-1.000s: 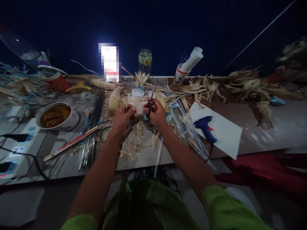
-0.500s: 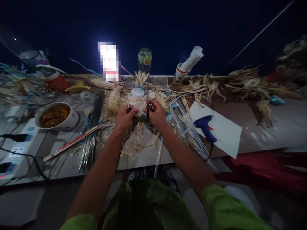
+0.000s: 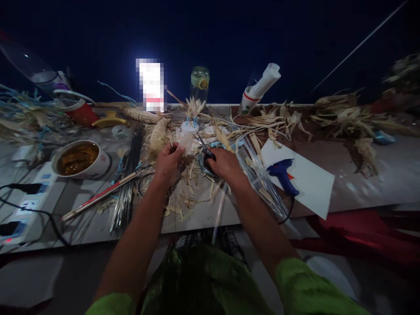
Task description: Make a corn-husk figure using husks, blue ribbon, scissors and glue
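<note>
My left hand [image 3: 169, 162] is closed, its thumb and fingers pinching a pale, thin, fan-shaped piece of corn husk [image 3: 186, 143]. To its right, my right hand [image 3: 226, 166] is closed around the dark handles of a pair of scissors [image 3: 206, 151]. Their blades point up and to the left, apart from each other and close to the husk's right side. Below the scissors, partly covered by my right hand, is a round roll of tape or similar ring [image 3: 204, 165]. Just beyond the husk stands a white round base [image 3: 189, 127] bearing upright husk leaves tied with blue string.
A blue glue gun [image 3: 284, 175] rests on white card [image 3: 315, 188] at right, beside clear sticks [image 3: 262, 183]. Left are a bowl of brown liquid [image 3: 105, 162], wire bundle [image 3: 122, 210] and power strip [image 3: 39, 197]. A bottle [image 3: 200, 81] and paper cup [image 3: 248, 101] stand behind.
My right hand has moved right and down, away from my left. The scissors have swung from upright to tilted left, with blades now spread. My left hand still holds the husk.
</note>
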Demonstrator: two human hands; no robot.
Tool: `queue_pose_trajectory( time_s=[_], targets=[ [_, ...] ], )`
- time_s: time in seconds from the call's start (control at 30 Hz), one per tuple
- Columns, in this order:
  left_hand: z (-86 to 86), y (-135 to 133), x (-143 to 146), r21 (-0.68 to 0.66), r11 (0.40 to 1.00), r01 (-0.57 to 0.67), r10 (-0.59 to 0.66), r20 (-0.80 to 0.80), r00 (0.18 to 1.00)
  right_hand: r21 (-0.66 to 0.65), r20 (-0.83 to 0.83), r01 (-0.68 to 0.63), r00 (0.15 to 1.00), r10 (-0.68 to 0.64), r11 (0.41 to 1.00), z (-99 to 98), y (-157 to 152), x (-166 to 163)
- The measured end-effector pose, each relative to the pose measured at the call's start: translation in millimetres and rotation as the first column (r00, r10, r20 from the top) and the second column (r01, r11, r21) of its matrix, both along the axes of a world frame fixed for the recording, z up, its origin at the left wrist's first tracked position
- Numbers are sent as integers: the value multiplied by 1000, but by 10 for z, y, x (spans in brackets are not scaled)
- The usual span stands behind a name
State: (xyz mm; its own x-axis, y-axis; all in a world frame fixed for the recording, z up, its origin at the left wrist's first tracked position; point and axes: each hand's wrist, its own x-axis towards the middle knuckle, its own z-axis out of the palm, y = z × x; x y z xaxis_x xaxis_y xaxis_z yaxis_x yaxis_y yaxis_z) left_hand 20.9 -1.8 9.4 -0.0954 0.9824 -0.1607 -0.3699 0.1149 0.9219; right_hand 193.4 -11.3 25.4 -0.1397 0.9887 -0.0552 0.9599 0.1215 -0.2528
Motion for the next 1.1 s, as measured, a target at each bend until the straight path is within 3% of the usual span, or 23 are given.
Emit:
queue_pose_trajectory(
  time_s=[0.2, 0.33, 0.7, 0.83, 0.93, 1.0, 1.1],
  targets=[
    [-1, -1, -3, -3, 1000, 11, -11, 4, 1000, -27, 83, -70, 994, 73, 997, -2, -31, -27],
    [10, -13, 0, -14, 1000, 14, -14, 6, 1000, -29, 82, -32, 996, 34, 999, -19, -47, -37],
    [-29, 6, -8, -21, 1000, 8, -7, 6, 1000, 41, -89, 9, 996, -5, 999, -27, -23, -70],
    [-23, -9, -7, -20, 999, 41, -41, 20, 999, 191, -232, 88, 972, -42, 978, 3, -24, -73],
    [-13, -12, 0, -4, 999, 49, -49, 20, 999, 278, -460, 143, 888, 1, 950, -9, -5, -141],
    [-13, -10, 10, 6, 999, 51, -51, 16, 999, 213, -643, 129, 765, 40, 969, -61, 22, -226],
    [-32, -8, 32, 27, 995, 98, -98, 24, 995, 44, -842, 88, 539, -10, 995, -170, 59, -355]
  ],
)
